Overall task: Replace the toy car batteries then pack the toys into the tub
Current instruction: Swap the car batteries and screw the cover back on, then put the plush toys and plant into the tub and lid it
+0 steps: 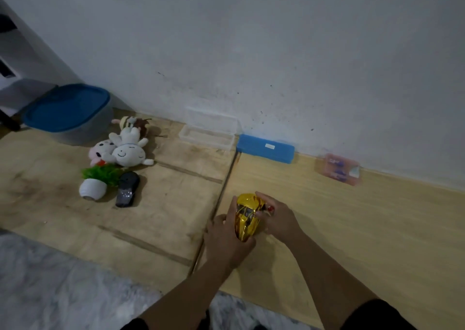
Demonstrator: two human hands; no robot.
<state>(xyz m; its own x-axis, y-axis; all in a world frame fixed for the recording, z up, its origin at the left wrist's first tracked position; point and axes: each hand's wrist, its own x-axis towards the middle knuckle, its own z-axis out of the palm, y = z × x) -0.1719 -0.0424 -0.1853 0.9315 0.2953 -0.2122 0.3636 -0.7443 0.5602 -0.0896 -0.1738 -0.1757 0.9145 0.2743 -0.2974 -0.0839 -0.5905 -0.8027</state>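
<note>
A shiny gold toy car (246, 215) sits between both hands just above the wooden floor, near the seam between two boards. My left hand (226, 239) grips its near end and left side. My right hand (275, 217) wraps the far right side, and a small red-tipped thing (269, 208) shows between its fingers; what it is I cannot tell. A grey tub with a blue lid (68, 112) stands closed at the far left by the wall. Plush toys (124, 146), a small potted plant (97, 181) and a dark toy car (127, 189) lie in front of the tub.
Along the wall lie an open clear plastic case (207, 131), a blue box (265, 148) and a pink transparent box (341, 168). A grey fluffy rug (50, 287) covers the near left floor. White furniture (15, 73) stands at the far left.
</note>
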